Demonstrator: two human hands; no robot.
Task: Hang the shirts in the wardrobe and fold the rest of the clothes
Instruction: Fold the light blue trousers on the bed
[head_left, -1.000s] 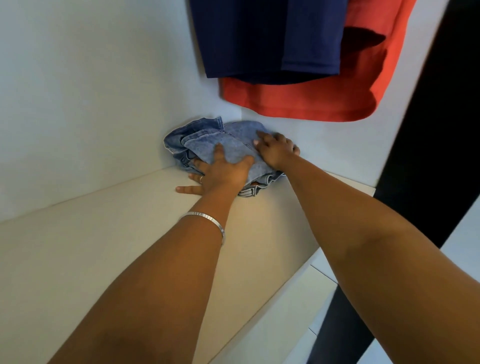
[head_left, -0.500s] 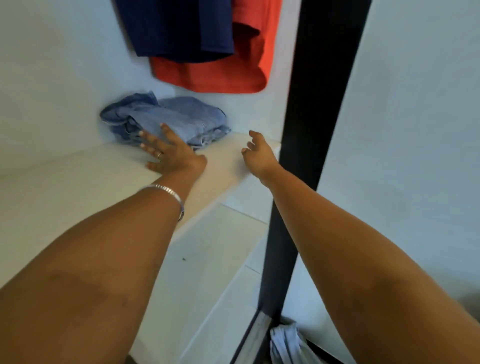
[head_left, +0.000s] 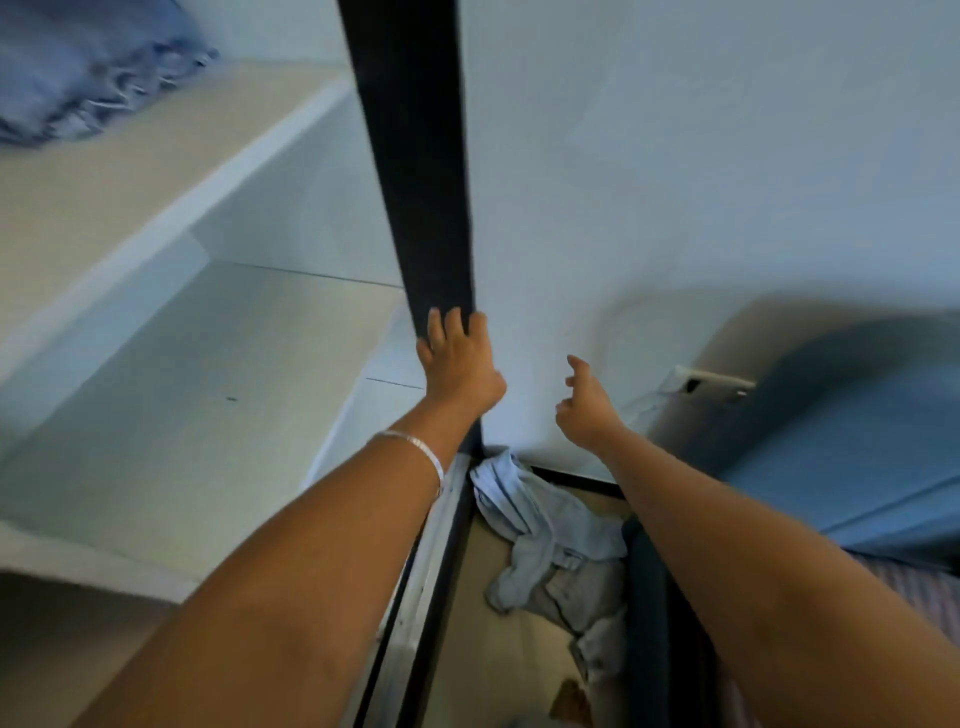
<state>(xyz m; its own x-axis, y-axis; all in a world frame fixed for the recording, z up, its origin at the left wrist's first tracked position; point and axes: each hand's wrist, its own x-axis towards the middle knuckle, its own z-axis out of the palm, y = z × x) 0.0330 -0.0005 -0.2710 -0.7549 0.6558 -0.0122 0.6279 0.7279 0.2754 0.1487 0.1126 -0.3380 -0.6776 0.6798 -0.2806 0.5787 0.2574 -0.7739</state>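
Observation:
Folded blue jeans (head_left: 78, 78) lie on the upper wardrobe shelf (head_left: 171, 171) at the top left. My left hand (head_left: 457, 358), with a silver bangle on its wrist, grips the dark edge of the wardrobe door (head_left: 415, 156). Just to its right, my right hand (head_left: 587, 405) hovers in front of the white door panel (head_left: 675, 182) with fingers loosely spread, holding nothing. A crumpled light-blue garment (head_left: 540, 540) lies on the floor below the door, between my forearms.
A lower white shelf (head_left: 208, 374) sits under the jeans shelf. The metal sliding track (head_left: 421, 597) runs along the wardrobe base. A blue bed or seat (head_left: 857, 457) stands at the right, beside a wall socket (head_left: 706, 387).
Both hands left the jeans and the shelf. The view swung down and right. My left hand took hold of the door's dark edge; the hanging shirts are out of view.

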